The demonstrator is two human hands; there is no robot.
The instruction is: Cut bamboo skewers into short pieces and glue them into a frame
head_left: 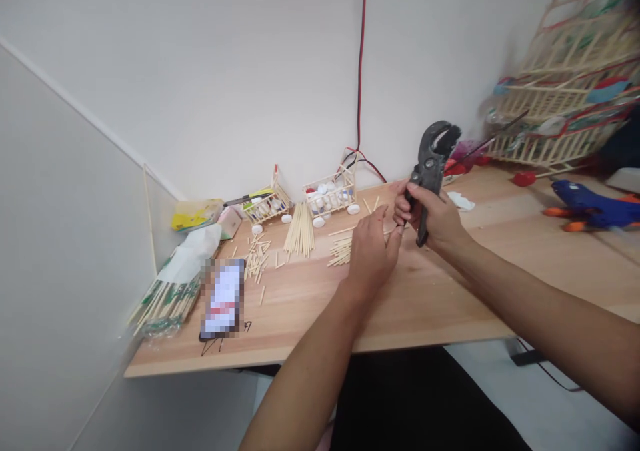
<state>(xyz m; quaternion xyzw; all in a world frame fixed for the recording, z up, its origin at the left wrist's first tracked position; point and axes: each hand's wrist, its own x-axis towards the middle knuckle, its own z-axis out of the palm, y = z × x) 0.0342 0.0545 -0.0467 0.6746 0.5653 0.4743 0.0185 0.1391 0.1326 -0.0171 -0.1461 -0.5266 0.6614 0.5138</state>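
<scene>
"What are we gripping on the right?"

"Our right hand (pixel 434 219) is closed around the cutter (pixel 429 161) — black, hard-looking, its hooked head raised above the table (pixel 450 291)."

"And our left hand (pixel 371 248)?"

"Fingers bent, just beside the right one, partly covering the sticks (pixel 340 252). We can't tell whether it pinches one."

"How do those look?"

"Thin, straight, pale wood, lying flat on the smooth grained top. Left of them we see a fanned bundle (pixel 300 234), then stubby offcuts (pixel 256 261) in a loose scatter."

"Behind?"

"Two slatted carts (pixel 330 198) on white round wheels — both filled with small items."
</scene>
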